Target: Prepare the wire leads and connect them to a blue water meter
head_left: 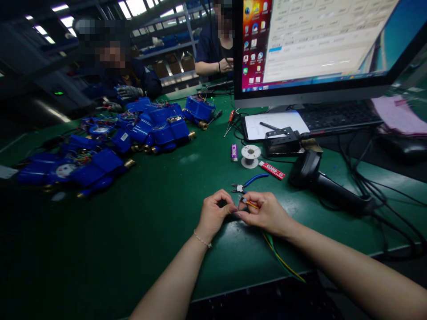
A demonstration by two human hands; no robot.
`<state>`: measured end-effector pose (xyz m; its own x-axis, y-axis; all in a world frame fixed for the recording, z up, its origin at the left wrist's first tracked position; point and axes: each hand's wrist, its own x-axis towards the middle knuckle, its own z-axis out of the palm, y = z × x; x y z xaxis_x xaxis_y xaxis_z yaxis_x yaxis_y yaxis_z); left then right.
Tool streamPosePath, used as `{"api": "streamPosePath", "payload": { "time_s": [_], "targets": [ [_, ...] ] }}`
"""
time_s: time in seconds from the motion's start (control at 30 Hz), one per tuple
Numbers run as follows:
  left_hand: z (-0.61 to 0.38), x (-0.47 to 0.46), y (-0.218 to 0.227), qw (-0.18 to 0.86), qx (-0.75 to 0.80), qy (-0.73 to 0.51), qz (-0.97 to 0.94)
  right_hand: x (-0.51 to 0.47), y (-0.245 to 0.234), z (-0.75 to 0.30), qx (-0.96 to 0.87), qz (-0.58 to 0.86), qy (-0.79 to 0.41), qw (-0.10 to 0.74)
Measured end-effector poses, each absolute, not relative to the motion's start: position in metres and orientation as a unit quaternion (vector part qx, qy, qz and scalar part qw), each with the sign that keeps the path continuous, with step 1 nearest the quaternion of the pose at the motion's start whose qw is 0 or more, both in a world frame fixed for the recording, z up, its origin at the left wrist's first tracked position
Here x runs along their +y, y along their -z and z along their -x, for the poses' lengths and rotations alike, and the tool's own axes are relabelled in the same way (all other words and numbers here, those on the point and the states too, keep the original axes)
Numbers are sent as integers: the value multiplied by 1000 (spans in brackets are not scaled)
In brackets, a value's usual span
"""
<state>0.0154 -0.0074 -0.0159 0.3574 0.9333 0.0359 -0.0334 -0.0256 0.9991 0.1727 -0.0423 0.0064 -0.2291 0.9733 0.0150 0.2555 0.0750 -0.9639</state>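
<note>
The left hand (215,212) and the right hand (263,213) both pinch the thin wires (248,203) tight, close together so the tips meet. The wires hang near, over the green counter (160,213) edge. Small pliers (248,182) lie just behind, easy to grab.

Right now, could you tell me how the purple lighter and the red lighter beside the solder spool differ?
The purple lighter lies left of the solder spool, pointing away; the red lighter lies right of it, slanted across. The purple one looks shorter from here, the red one longer. Both rest flat on the green table, untouched.
</note>
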Motion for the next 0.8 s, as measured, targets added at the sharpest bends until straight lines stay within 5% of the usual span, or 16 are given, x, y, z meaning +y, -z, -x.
{"api": "streamPosePath", "payload": {
  "time_s": [0.3,0.8],
  "targets": [
    [-9,-3,10,468,379,-441,-666,-42,-6,-176,-597,458,-532,387],
    [-7,-1,11,453,367,-430,-689,-35,-10,-181,-504,404,-637,421]
  ]
}}
